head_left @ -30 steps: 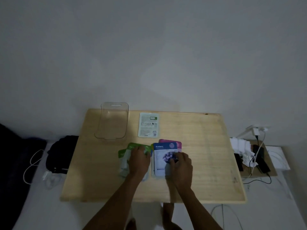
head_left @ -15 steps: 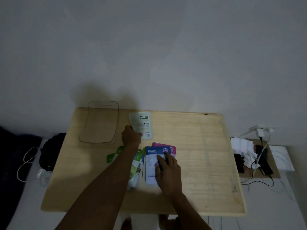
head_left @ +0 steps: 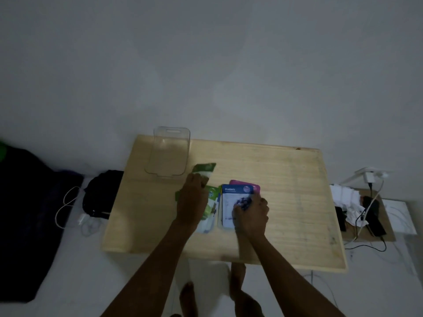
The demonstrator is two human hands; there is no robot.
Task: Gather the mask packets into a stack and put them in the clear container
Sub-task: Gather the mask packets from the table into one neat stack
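The left hand [head_left: 191,200] pinches a green-topped packet [head_left: 203,170], tilted with its long axis running away toward the clear container [head_left: 169,154] just beyond. The right hand [head_left: 251,213] presses curled fingers on the upright blue packet [head_left: 231,202], which overlaps a pink packet [head_left: 254,186] on the wooden table [head_left: 286,191].

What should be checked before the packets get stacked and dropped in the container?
1. Clear container empty and open: ok.
2. Left hand has the far packet: ok, green end sticks out past the fingers.
3. Right hand pins the blue packet: ok.
4. Pink packet under blue one: ok, only a corner shows.
5. Green packets squared into one stack: not ok, fanned and apart from blue.
6. Packet count complete: cannot tell, hands cover some.
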